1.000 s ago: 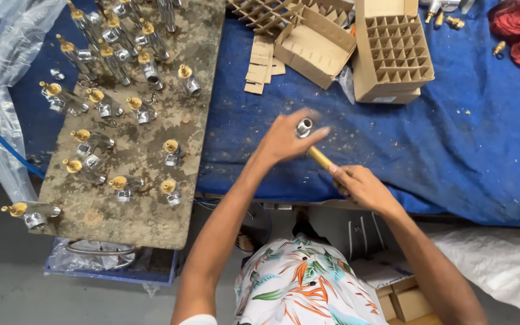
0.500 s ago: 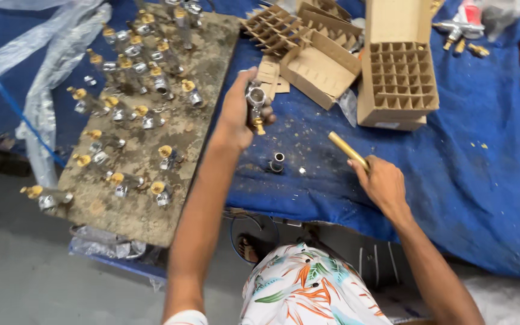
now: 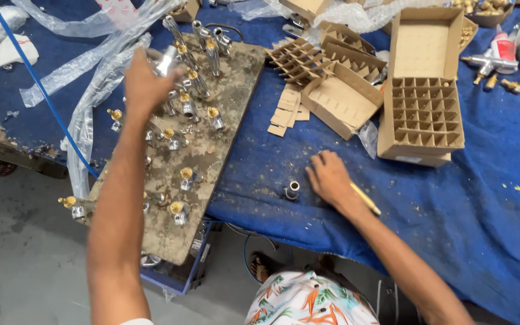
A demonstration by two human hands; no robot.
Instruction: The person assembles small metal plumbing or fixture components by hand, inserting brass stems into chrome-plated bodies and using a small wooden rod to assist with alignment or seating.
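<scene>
The left hand [image 3: 141,81] had its grip clamped on a chrome valve [image 3: 166,59] above the far end of the worn board [image 3: 224,129], among upright brass-capped valves [image 3: 186,177]. The right hand [image 3: 330,178] lay near the tabletop's [image 3: 489,198] front edge, its grip closed on a yellow stick [image 3: 365,198], just beside a small chrome fitting [image 3: 292,189]. A divided cardboard box [image 3: 424,114] stood further back.

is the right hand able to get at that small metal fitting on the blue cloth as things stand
Probably yes: the right hand rests on the blue cloth just beside the small metal fitting, with nothing between them, though it also holds a yellow stick.
</scene>
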